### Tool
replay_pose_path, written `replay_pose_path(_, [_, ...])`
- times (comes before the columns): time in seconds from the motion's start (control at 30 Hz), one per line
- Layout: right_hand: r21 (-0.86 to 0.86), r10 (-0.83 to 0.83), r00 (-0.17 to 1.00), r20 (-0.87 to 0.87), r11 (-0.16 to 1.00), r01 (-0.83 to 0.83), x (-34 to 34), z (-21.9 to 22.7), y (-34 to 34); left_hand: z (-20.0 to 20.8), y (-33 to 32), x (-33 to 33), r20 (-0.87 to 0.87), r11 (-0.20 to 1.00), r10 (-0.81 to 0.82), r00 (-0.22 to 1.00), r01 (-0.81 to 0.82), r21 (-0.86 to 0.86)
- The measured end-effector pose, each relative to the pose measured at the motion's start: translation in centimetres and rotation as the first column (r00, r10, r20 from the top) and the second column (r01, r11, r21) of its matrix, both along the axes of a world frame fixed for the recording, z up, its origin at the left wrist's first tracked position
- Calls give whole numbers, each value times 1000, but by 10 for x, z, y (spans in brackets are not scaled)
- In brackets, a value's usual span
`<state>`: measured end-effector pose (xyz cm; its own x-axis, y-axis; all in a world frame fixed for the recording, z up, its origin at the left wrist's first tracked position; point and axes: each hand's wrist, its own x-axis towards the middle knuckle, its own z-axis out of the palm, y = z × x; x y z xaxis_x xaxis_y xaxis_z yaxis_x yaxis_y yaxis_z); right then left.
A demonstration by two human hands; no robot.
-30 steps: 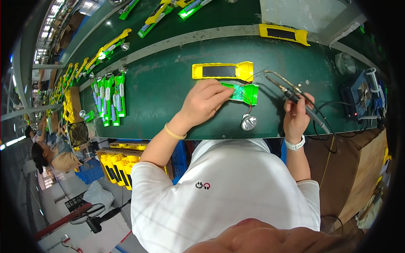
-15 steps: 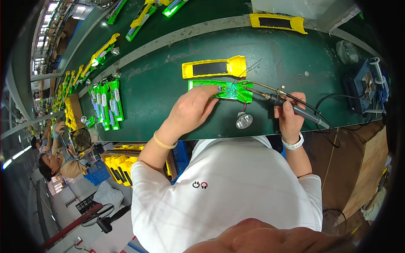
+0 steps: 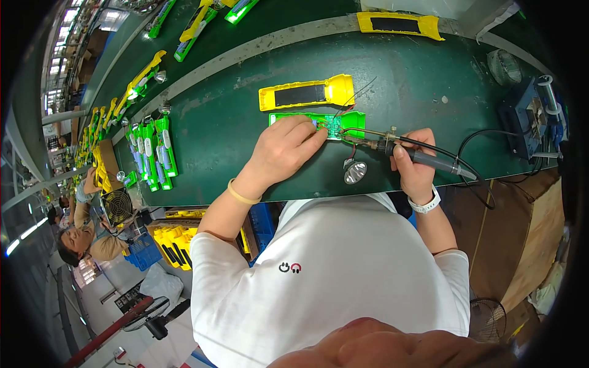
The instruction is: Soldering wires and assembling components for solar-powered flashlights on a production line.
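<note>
My right hand (image 3: 414,161) grips a soldering iron (image 3: 432,162) by its dark handle; a thin metal guide tube runs along the iron. Its tip reaches the right part of a small green circuit board (image 3: 333,126). The board lies in a green flashlight half-shell (image 3: 354,122). My left hand (image 3: 287,146) rests over the shell's left part, fingertips pinched together at the board's left edge; what they hold is too small to make out. A round silver reflector (image 3: 354,172) hangs on wires below the board. Just beyond lies a yellow half-shell (image 3: 307,93) with a black panel.
Several green shells with batteries (image 3: 150,153) lie at left. Another yellow shell (image 3: 399,26) rests by the far ledge. A blue soldering station (image 3: 521,126) and a clear cup-like piece (image 3: 504,67) stand at right. A co-worker (image 3: 92,242) sits at far left.
My left fingers have shifted right, onto the board's left edge. The iron has moved left and slightly down, its tip now closer over the board.
</note>
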<state>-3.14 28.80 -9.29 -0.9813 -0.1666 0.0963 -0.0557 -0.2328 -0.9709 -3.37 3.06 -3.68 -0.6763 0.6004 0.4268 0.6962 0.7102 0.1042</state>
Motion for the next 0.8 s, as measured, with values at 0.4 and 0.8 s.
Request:
replay_pose_path(0.4, [-36, 38, 996, 82, 999, -35, -1, 8, -4, 1, -2, -2, 4, 1000, -16, 1000, 16, -27])
replay_pose_path(0.8, [-228, -262, 962, 73, 935, 272, -4, 13, 13, 10, 3, -15, 153, 947, 152, 977, -188, 260])
